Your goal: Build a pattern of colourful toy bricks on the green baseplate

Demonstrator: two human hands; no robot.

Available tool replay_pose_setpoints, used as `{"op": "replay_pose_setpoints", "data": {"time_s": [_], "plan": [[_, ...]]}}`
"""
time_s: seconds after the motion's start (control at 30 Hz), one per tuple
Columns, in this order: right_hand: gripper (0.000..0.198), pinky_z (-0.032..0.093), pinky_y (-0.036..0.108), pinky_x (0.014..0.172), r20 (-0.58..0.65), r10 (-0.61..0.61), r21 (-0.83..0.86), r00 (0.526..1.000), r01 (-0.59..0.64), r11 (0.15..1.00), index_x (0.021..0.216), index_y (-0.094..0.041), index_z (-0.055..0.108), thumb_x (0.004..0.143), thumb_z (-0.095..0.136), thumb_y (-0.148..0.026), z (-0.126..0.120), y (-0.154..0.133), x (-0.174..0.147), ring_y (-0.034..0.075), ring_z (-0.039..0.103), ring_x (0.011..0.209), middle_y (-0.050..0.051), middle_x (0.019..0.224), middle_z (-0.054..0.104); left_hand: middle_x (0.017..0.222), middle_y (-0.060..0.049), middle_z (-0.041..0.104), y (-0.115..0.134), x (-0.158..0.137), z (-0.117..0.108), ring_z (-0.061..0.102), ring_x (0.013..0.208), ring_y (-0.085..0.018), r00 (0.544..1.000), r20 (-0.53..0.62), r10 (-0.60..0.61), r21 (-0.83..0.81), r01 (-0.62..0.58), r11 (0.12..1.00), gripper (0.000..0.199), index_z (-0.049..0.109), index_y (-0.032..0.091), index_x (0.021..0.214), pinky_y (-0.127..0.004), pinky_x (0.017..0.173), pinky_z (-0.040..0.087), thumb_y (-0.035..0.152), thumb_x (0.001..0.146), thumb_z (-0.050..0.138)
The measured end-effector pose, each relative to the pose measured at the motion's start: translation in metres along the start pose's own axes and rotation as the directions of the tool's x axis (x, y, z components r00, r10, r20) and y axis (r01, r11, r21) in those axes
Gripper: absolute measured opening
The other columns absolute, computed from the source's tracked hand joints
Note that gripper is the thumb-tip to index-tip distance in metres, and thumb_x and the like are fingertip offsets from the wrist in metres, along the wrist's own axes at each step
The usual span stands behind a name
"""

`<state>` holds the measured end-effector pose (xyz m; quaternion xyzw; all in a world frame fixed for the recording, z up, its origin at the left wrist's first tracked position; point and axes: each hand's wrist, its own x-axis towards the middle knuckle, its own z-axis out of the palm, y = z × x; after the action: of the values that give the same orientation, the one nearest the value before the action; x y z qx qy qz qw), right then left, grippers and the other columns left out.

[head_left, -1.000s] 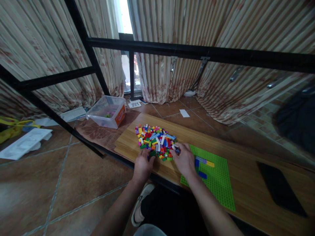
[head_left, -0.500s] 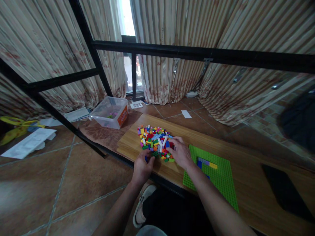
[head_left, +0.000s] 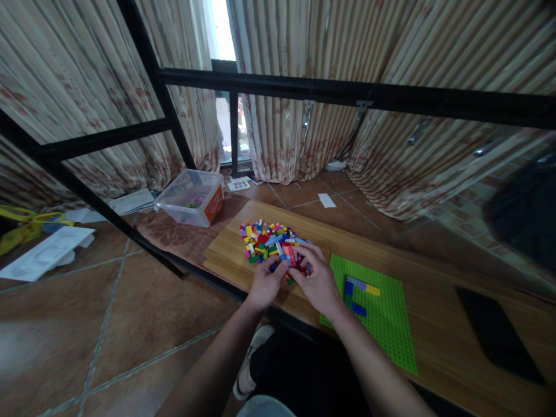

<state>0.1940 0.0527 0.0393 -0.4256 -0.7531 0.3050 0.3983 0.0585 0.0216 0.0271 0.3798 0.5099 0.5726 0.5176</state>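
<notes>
A heap of small coloured bricks (head_left: 267,240) lies on a low wooden table (head_left: 434,324). My left hand (head_left: 267,282) rests at the near edge of the heap, its fingertips pinching a small blue brick (head_left: 273,267). My right hand (head_left: 319,278) sits close beside it on the heap's right end, fingers curled down among the bricks; whether it holds one is hidden. Just right of my right hand lies a green baseplate (head_left: 382,324) with a few blue, purple and yellow bricks (head_left: 359,288) stuck on it.
A clear plastic tub (head_left: 191,197) stands on a patterned mat left of the table. A black metal frame (head_left: 304,90) crosses in front of the curtains. A dark flat object (head_left: 495,333) lies on the table's right part. Papers (head_left: 47,252) lie on the tiled floor.
My left hand has moved up and right from the table's near edge into the heap with the blue brick. My right hand has shifted slightly, and the two hands are now close together.
</notes>
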Motion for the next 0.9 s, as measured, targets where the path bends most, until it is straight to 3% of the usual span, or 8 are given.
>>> {"op": "replay_pose_setpoints", "data": {"time_s": [0.13, 0.3, 0.47, 0.7, 0.9], "plan": [[0.040, 0.052, 0.032, 0.071, -0.050, 0.214, 0.244, 0.976, -0.195, 0.950, 0.120, -0.023, 0.060, 0.086, 0.056, -0.044, 0.002, 0.001, 0.005, 0.017, 0.063, 0.078, 0.007, 0.110, 0.066, 0.062, 0.004, 0.050, -0.002, -0.004, 0.001, 0.036, 0.051, -0.006, 0.999, 0.034, -0.022, -0.027, 0.023, 0.999, 0.037, 0.066, 0.013, 0.086, -0.018, 0.048, 0.028, 0.048, 0.074, 0.070], [0.032, 0.049, 0.033, 0.080, -0.117, 0.212, 0.288, 0.970, -0.171, 0.942, 0.102, -0.022, 0.070, 0.085, 0.058, -0.046, 0.014, 0.000, 0.008, 0.020, 0.064, 0.087, 0.005, 0.097, 0.072, 0.064, 0.003, 0.051, -0.002, -0.007, 0.006, 0.040, 0.054, -0.006, 0.998, 0.063, 0.006, -0.012, -0.005, 1.000, 0.035, 0.067, 0.013, 0.088, -0.019, 0.050, 0.032, 0.045, 0.075, 0.070], [0.030, 0.047, 0.033, 0.086, -0.182, 0.257, 0.379, 0.949, -0.173, 0.909, 0.098, -0.020, 0.071, 0.085, 0.057, -0.043, 0.026, 0.006, 0.005, 0.021, 0.064, 0.094, 0.005, 0.100, 0.073, 0.063, 0.004, 0.049, 0.000, -0.011, 0.014, 0.037, 0.053, -0.005, 0.999, -0.001, -0.046, -0.066, 0.046, 0.997, 0.032, 0.066, 0.013, 0.081, -0.019, 0.051, 0.033, 0.043, 0.072, 0.072], [0.037, 0.047, 0.032, 0.085, -0.288, 0.328, 0.363, 0.899, -0.215, 0.907, 0.097, -0.018, 0.070, 0.088, 0.050, -0.047, 0.035, 0.010, 0.000, 0.020, 0.064, 0.092, 0.006, 0.097, 0.073, 0.063, 0.003, 0.052, -0.002, -0.014, 0.027, 0.039, 0.054, -0.006, 0.996, -0.070, -0.050, -0.097, 0.043, 0.994, 0.024, 0.065, 0.012, 0.076, -0.019, 0.052, 0.034, 0.036, 0.072, 0.070], [0.043, 0.048, 0.031, 0.075, -0.346, 0.499, 0.543, 0.795, -0.264, 0.797, 0.087, -0.018, 0.068, 0.086, 0.048, -0.057, 0.039, 0.012, -0.003, 0.019, 0.064, 0.080, 0.004, 0.085, 0.072, 0.060, 0.003, 0.053, -0.004, -0.022, 0.039, 0.040, 0.052, -0.006, 0.990, -0.122, -0.069, -0.068, 0.061, 0.996, 0.022, 0.065, 0.013, 0.076, -0.019, 0.050, 0.032, 0.035, 0.074, 0.067]]}}
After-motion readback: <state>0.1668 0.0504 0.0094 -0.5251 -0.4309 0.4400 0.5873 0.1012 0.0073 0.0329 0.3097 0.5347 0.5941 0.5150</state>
